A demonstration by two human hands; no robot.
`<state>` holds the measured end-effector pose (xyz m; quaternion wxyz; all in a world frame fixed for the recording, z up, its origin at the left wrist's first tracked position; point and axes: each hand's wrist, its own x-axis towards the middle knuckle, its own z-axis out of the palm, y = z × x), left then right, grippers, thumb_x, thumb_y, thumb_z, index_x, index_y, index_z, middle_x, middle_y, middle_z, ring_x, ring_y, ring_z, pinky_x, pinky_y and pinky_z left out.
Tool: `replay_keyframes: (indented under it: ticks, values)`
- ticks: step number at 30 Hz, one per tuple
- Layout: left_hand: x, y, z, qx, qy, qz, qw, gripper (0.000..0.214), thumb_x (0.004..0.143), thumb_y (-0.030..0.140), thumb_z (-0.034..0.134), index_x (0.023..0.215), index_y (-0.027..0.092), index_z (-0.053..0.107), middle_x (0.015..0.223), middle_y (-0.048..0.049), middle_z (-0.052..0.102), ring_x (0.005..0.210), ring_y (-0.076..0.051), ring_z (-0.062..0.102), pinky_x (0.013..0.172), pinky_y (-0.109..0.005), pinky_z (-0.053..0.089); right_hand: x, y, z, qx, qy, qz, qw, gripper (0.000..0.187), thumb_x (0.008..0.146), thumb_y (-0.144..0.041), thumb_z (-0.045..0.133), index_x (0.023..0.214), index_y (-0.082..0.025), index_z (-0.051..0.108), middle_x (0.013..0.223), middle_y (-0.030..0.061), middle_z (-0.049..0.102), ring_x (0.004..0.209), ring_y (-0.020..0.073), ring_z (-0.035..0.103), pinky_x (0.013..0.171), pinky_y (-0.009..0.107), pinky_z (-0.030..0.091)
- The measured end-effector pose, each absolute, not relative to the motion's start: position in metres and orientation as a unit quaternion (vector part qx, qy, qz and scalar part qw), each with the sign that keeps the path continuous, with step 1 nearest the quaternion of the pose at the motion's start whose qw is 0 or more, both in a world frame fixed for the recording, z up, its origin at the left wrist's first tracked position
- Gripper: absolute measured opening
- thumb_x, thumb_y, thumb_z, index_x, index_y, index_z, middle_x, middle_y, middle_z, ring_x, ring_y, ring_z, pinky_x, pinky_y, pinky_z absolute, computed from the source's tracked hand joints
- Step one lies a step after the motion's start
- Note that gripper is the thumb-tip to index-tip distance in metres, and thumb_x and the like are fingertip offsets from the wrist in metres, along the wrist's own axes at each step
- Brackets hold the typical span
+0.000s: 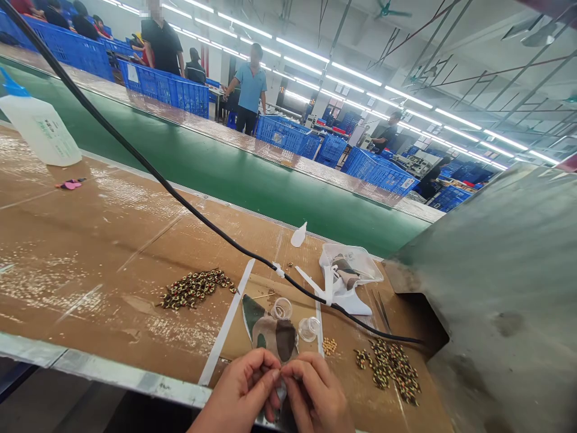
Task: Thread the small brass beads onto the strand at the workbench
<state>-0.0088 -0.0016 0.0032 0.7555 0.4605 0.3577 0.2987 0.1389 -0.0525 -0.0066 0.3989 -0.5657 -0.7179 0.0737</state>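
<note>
My left hand (pixel 247 388) and my right hand (pixel 313 391) meet at the table's front edge, fingertips pinched together. Whatever sits between them is too small to make out. Just beyond my fingers lies a camouflage cloth (pixel 270 331). Two small clear plastic cups, one on the cloth's far edge (pixel 282 308) and another to its right (pixel 309 329), stand close by. Right of my right hand are a little heap of tan beads (pixel 329 346) and a pile of small dark, yellow-and-red pieces (pixel 392 367). A larger pile of similar dark pieces (pixel 196 288) lies to the left.
A black cable (pixel 180 207) crosses over the table. At the back right stands a clear plastic tub (pixel 374 270) with cloth inside, near tweezers (pixel 382 310). A metal housing (pixel 509 288) rises at right. A white bottle (pixel 42 132) stands far left, before a green conveyor belt (pixel 270 180).
</note>
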Motion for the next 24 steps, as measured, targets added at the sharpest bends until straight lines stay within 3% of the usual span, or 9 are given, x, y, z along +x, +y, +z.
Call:
replay_keyframes:
  ticks: [10, 24]
  values:
    - [-0.006, -0.001, -0.004, 0.387, 0.359, 0.332, 0.781, 0.036, 0.058, 0.045, 0.077, 0.065, 0.016, 0.059, 0.046, 0.0051, 0.058, 0.041, -0.008, 0.048, 0.043, -0.021, 0.039, 0.134, -0.054, -0.009, -0.574, -0.68, 0.138, 0.435, 0.014, 0.09, -0.019, 0.046, 0.088, -0.023, 0.059, 0.08, 0.0, 0.056, 0.069, 0.0101, 0.058, 0.061, 0.018, 0.044]
    - [-0.012, 0.0, -0.005, 0.45, 0.349, 0.318, 0.758, 0.035, 0.067, 0.05, 0.07, 0.071, 0.015, 0.067, 0.051, 0.0035, 0.058, 0.046, -0.01, 0.051, 0.048, -0.021, 0.042, 0.143, -0.053, 0.006, -0.547, -0.736, 0.095, 0.388, 0.01, 0.088, -0.016, 0.051, 0.091, -0.022, 0.058, 0.079, 0.0005, 0.058, 0.068, 0.0098, 0.059, 0.062, 0.017, 0.046]
